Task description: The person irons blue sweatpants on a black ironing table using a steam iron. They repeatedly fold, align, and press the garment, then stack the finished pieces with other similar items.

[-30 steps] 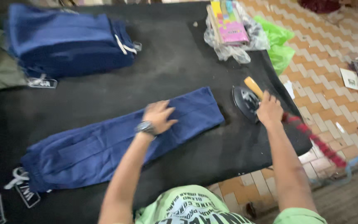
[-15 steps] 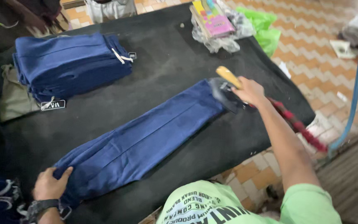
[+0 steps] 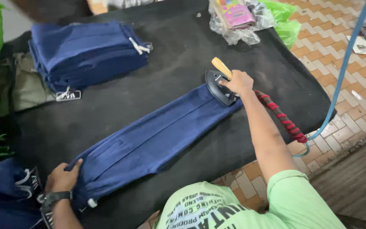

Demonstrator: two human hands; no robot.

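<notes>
Left hand (image 3: 62,178) lies flat, fingers spread, pinning the waistband end of the folded blue trousers (image 3: 149,142) on the black table (image 3: 183,55); wrist cut off by frame edge. Right hand (image 3: 236,82) is wrapped around the iron (image 3: 219,87) handle, hiding part of it. Since half a second ago: iron sits on the trouser's far end rather than beside it.

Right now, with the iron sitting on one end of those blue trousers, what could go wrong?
The iron rests on the far end of the blue trousers; if it lingers, it may scorch the cloth. The red-wrapped cord runs close beside the right hand and forearm, so it might snag. The left hand pins only the near end, so folds between could get pressed in as creases.
</notes>
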